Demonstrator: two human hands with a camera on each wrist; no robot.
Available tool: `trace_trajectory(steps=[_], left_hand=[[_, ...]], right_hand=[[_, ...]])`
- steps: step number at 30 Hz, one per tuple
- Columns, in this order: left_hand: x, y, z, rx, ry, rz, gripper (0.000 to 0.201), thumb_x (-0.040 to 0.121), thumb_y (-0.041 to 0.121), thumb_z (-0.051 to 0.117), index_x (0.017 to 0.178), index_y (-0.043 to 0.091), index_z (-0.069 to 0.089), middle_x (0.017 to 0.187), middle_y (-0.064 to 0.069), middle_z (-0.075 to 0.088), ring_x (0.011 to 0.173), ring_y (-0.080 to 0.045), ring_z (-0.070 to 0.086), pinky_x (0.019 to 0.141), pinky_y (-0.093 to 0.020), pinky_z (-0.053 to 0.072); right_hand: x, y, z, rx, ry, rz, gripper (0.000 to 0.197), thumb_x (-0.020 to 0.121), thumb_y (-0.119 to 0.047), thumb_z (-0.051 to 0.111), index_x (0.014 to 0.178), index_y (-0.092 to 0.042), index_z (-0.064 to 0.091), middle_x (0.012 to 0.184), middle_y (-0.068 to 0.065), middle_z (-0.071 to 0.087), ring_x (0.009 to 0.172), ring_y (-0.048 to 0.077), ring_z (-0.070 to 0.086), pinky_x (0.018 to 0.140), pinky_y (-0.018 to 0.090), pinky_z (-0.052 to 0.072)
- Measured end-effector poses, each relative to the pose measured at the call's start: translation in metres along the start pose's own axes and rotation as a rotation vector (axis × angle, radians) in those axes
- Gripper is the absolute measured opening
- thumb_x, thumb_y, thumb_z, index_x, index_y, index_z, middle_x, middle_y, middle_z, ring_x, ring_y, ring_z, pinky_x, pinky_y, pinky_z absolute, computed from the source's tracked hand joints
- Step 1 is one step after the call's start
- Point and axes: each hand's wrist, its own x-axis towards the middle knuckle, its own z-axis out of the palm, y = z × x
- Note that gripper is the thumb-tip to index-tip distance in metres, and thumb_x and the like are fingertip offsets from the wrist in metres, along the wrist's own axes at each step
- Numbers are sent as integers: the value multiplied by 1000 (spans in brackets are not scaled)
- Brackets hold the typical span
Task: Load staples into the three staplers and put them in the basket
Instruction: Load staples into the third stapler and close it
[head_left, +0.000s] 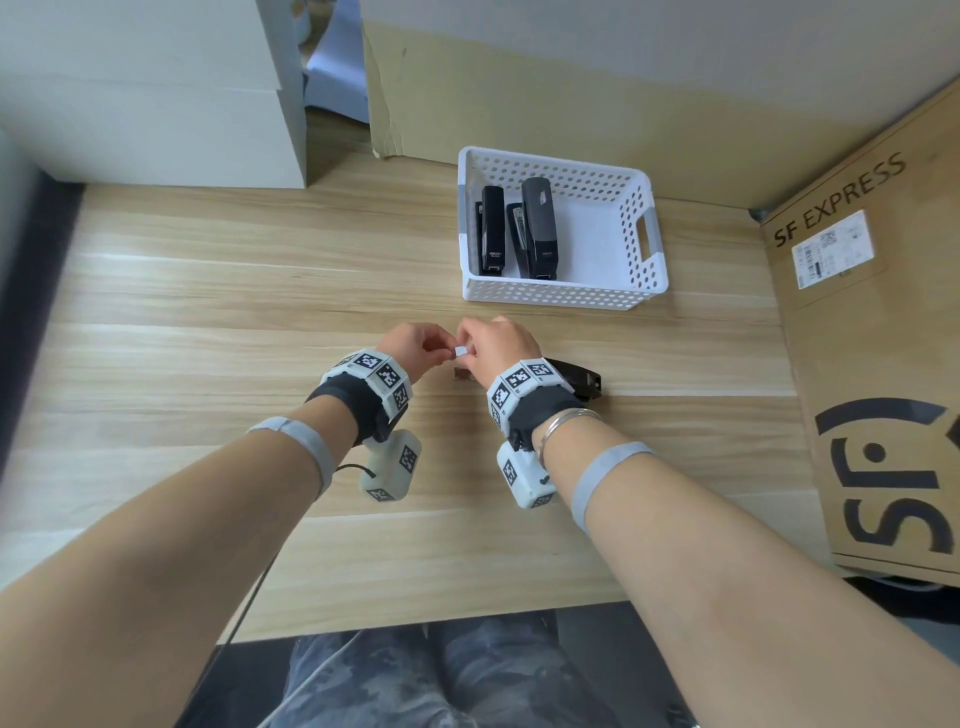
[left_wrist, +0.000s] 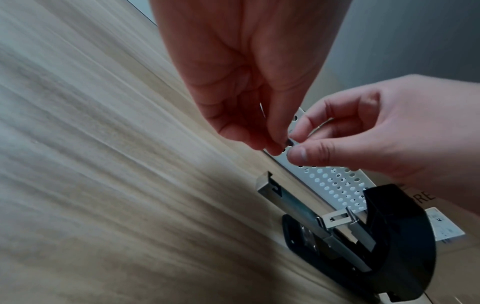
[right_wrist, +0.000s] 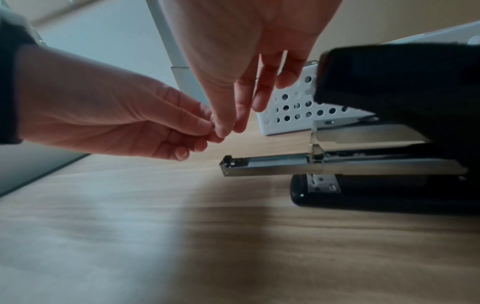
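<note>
Both hands pinch one small block of staples (head_left: 461, 352) between thumbs and fingertips, held in the air above the table (head_left: 208, 291). Left hand (head_left: 415, 344) grips it from the left, right hand (head_left: 501, 344) from the right, the remaining fingers loosely curled. In the left wrist view the staples show only as a dark sliver between the fingertips (left_wrist: 279, 147).

Just below and to the right of the hands, a black stapler (left_wrist: 384, 232) lies on the table with its lid swung up and its metal tray (right_wrist: 272, 164) slid out toward the hands; neither hand touches it.

Beyond the hands stands a white perforated basket (head_left: 644, 260). Two black staplers lie side by side in its left half, a slimmer one (head_left: 492, 228) and a broader one (head_left: 540, 228). A cardboard box (head_left: 883, 364) marked SF EXPRESS stands at the right.
</note>
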Motion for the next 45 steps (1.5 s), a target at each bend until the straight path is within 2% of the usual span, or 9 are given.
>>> trace_trajectory(steps=[4, 8, 12, 21, 27, 31, 35, 41, 45], left_hand=[[2, -4, -1, 13, -26, -13, 16, 87, 6, 58, 100, 4, 66, 93, -9, 68, 69, -11, 56, 65, -15, 43], [-1, -8, -1, 81, -7, -27, 19, 87, 3, 56, 104, 1, 64, 108, -16, 69, 84, -17, 57, 79, -24, 43], [-6, -8, 1, 202, -81, -21, 20, 88, 6, 56, 105, 3, 64, 112, -13, 69, 106, -26, 61, 90, -28, 44], [-6, -7, 2, 182, -106, -31, 19, 87, 7, 56, 102, 6, 67, 109, -13, 70, 100, -26, 62, 91, -30, 46], [-4, -13, 0, 138, -93, -83, 21, 86, 6, 58, 106, 10, 66, 106, -14, 72, 89, -21, 65, 91, -34, 52], [-5, -10, -1, 84, -78, -76, 25, 86, -1, 55, 108, 5, 64, 108, -14, 72, 84, -14, 61, 92, -28, 49], [-8, -5, 0, 38, -77, -123, 26, 88, -2, 50, 109, 5, 64, 108, -14, 72, 72, -12, 61, 92, -33, 53], [-11, 5, 5, 35, -82, -180, 28, 89, -1, 48, 111, 6, 64, 108, -11, 72, 85, -15, 64, 94, -37, 54], [-11, 10, 7, 30, -63, -213, 26, 89, 2, 50, 109, 5, 66, 108, -13, 72, 94, -21, 69, 94, -37, 54]], right_hand=[[-2, 2, -5, -83, -66, 7, 14, 90, -26, 60, 103, -21, 64, 102, 5, 61, 106, 22, 55, 89, 32, 43], [-4, 0, 1, -158, -108, -23, 12, 88, -16, 58, 94, -26, 63, 95, -1, 69, 107, 20, 54, 91, 31, 35], [-5, -2, 3, -191, -104, -18, 7, 88, -26, 61, 94, -26, 64, 98, 0, 68, 112, 19, 49, 97, 33, 31], [-4, 0, -1, -240, -143, -19, 22, 88, -28, 64, 109, -22, 66, 106, 3, 60, 116, 21, 46, 104, 34, 29], [5, -5, 5, -208, -172, 58, 18, 93, -29, 55, 94, -22, 71, 98, 1, 70, 108, 21, 55, 95, 36, 30], [7, -7, 5, -256, -200, 77, 16, 91, -31, 59, 98, -22, 70, 100, 0, 70, 106, 21, 57, 96, 36, 31], [5, -2, -3, -275, -187, 97, 18, 91, -16, 53, 97, -21, 68, 102, 0, 69, 105, 22, 59, 95, 37, 33], [-8, 38, -38, -184, -140, 268, 33, 88, 2, 43, 110, -11, 65, 109, 11, 67, 101, 30, 63, 86, 34, 52], [-18, 69, -42, -153, -298, 391, 34, 84, 0, 54, 114, -11, 66, 110, 13, 68, 96, 30, 64, 78, 31, 50]])
